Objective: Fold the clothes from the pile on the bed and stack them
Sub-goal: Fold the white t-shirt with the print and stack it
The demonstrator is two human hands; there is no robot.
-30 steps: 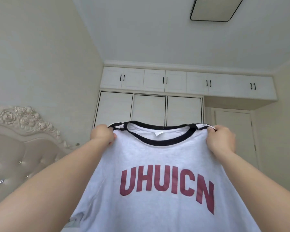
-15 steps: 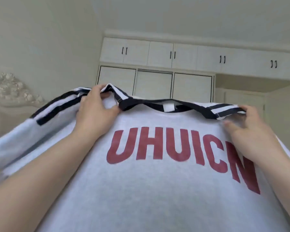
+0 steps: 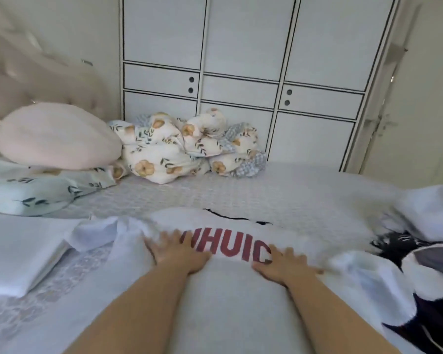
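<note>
Your fingers (image 3: 164, 238) were spread flat, both palms pressing: left hand (image 3: 182, 254), right hand (image 3: 284, 267) on the grey T-shirt (image 3: 230, 297), laid face-up at bed (image 3: 266, 195) centre. Folded white stack (image 3: 18, 251) at 9 o'clock; clothes pile (image 3: 425, 256) at 3 o'clock.

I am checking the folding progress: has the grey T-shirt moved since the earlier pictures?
Yes. The grey T-shirt, earlier held up before the wardrobe, now lies lower, flat on the bed, under the left hand and right hand.
</note>
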